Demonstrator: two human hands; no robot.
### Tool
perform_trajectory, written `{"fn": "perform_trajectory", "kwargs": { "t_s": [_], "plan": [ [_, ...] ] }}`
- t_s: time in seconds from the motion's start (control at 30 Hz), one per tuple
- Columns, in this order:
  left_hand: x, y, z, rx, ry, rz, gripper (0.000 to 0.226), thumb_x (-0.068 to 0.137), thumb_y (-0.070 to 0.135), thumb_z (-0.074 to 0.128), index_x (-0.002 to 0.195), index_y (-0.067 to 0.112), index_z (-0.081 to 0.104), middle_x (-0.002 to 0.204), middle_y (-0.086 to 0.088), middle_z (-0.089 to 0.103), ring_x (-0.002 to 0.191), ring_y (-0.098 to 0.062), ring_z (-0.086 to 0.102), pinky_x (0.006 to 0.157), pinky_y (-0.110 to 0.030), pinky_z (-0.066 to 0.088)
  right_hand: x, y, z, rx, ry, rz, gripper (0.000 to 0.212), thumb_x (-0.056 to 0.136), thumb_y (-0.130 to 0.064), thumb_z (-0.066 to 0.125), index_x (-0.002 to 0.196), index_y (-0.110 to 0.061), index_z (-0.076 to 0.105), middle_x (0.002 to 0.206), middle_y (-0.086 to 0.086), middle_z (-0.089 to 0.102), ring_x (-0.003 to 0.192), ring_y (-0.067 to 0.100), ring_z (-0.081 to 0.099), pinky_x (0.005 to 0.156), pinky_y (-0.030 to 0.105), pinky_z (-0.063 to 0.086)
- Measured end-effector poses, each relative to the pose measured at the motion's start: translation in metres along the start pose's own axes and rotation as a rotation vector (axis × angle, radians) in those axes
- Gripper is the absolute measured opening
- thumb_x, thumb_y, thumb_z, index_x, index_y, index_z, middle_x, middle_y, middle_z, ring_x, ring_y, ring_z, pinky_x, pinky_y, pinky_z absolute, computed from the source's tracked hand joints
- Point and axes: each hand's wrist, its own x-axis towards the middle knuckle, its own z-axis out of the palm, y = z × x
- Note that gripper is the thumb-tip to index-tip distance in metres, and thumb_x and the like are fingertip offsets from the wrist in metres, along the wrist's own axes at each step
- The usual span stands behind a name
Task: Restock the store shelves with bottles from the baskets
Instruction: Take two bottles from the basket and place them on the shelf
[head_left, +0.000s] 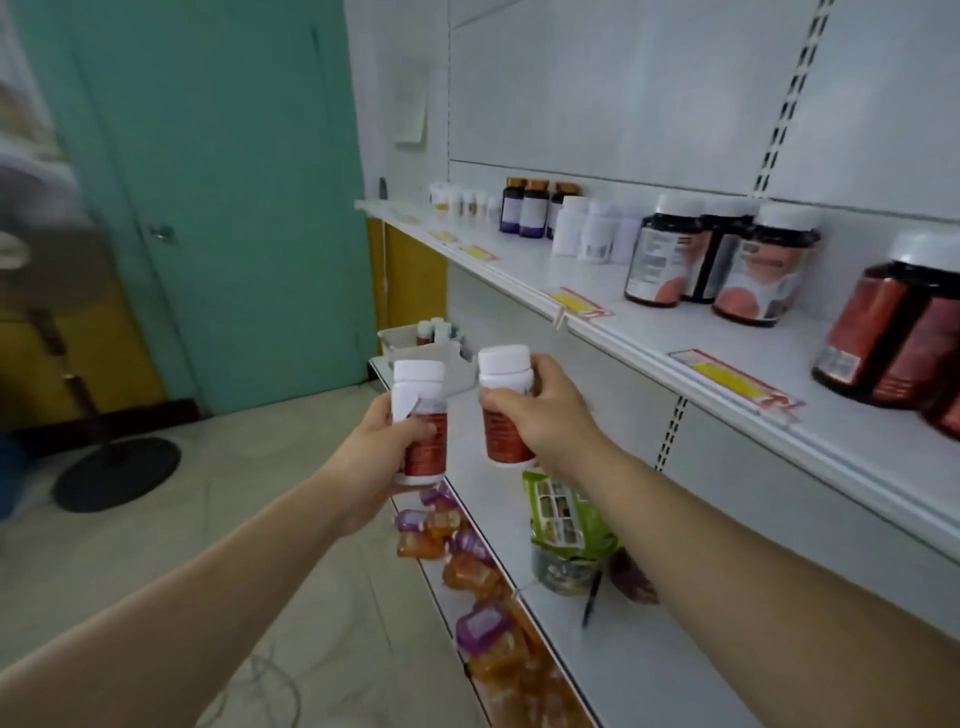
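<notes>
Before shelf — each hand grips bottle.

At centre frame, two bottles look like smooth white plastic with matt caps and red paper labels. The upper shelf at right is smooth white painted metal with a faint sheen. Its dark jars shine glossy. The green pouch at lower centre looks like slick plastic film. The floor at lower left is pale and dull.

Teal door, pale tiled floor
</notes>
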Motion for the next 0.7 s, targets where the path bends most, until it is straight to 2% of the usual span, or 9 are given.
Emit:
{"fn": "perform_trajectory", "kwargs": {
  "t_s": [0.1, 0.2, 0.27, 0.37, 0.47, 0.6, 0.7],
  "plan": [
    [0.043, -0.002, -0.027, 0.039, 0.035, -0.004, 0.044, 0.088, 0.002, 0.057, 0.124, 0.022, 0.043, 0.106, -0.004, 0.063, 0.09, -0.023, 0.064, 0.073, -0.041, 0.054, 0.046, 0.014, 0.025, -0.004, -0.021, 0.022, 0.04, 0.078, -0.018, 0.073, 0.111, -0.027, 0.051, 0.093, -0.01, 0.06, 0.085, 0.011, 0.06, 0.064, 0.024, 0.046],
    [0.097, -0.006, -0.058, 0.062, 0.055, -0.01, 0.052, 0.082, -0.005, 0.059, 0.125, 0.016, 0.04, 0.108, -0.01, 0.06, 0.097, -0.029, 0.062, 0.088, -0.048, 0.05, 0.099, 0.03, 0.053, -0.029, -0.031, 0.054, 0.044, 0.075, -0.022, 0.075, 0.11, -0.032, 0.05, 0.102, -0.003, 0.062, 0.096, 0.019, 0.061, 0.082, 0.037, 0.052],
    [0.141, -0.008, -0.082, 0.088, 0.038, -0.009, 0.053, 0.081, -0.006, 0.057, 0.125, 0.018, 0.039, 0.112, -0.012, 0.059, 0.101, -0.03, 0.059, 0.091, -0.051, 0.048, 0.138, 0.039, 0.074, -0.067, -0.021, 0.061, 0.046, 0.075, -0.022, 0.075, 0.112, -0.03, 0.048, 0.107, -0.001, 0.06, 0.098, 0.019, 0.06, 0.087, 0.041, 0.051],
    [0.209, -0.005, -0.117, 0.055, -0.03, 0.003, 0.045, 0.089, 0.012, 0.054, 0.128, 0.026, 0.035, 0.114, -0.008, 0.058, 0.103, -0.027, 0.058, 0.085, -0.045, 0.05, 0.196, 0.048, 0.112, -0.1, 0.02, 0.059, 0.053, 0.077, -0.019, 0.074, 0.12, -0.026, 0.044, 0.111, -0.001, 0.056, 0.101, 0.018, 0.057, 0.087, 0.036, 0.049],
    [0.282, 0.002, -0.154, 0.056, -0.049, 0.009, 0.032, 0.095, 0.035, 0.048, 0.125, 0.034, 0.039, 0.112, 0.0, 0.061, 0.102, -0.022, 0.06, 0.09, -0.044, 0.047, 0.258, 0.06, 0.152, -0.092, 0.068, 0.068, 0.052, 0.078, -0.023, 0.075, 0.12, -0.03, 0.045, 0.112, -0.002, 0.055, 0.102, 0.018, 0.057, 0.089, 0.036, 0.05],
    [0.363, 0.024, -0.201, 0.163, -0.055, 0.004, 0.033, 0.091, 0.027, 0.057, 0.121, 0.027, 0.044, 0.11, -0.002, 0.062, 0.096, -0.021, 0.062, 0.087, -0.044, 0.051, 0.331, 0.068, 0.189, -0.087, 0.148, 0.105, 0.044, 0.079, -0.028, 0.075, 0.111, -0.033, 0.045, 0.105, -0.007, 0.055, 0.099, 0.015, 0.058, 0.083, 0.032, 0.049],
    [0.422, 0.04, -0.225, 0.291, -0.079, 0.014, 0.032, 0.088, 0.023, 0.062, 0.114, 0.023, 0.045, 0.103, -0.002, 0.06, 0.088, -0.016, 0.061, 0.072, -0.034, 0.053, 0.382, 0.074, 0.205, -0.143, 0.16, 0.137, 0.049, 0.075, -0.024, 0.077, 0.113, -0.029, 0.047, 0.104, -0.005, 0.056, 0.097, 0.015, 0.058, 0.082, 0.033, 0.049]
  ]
}}
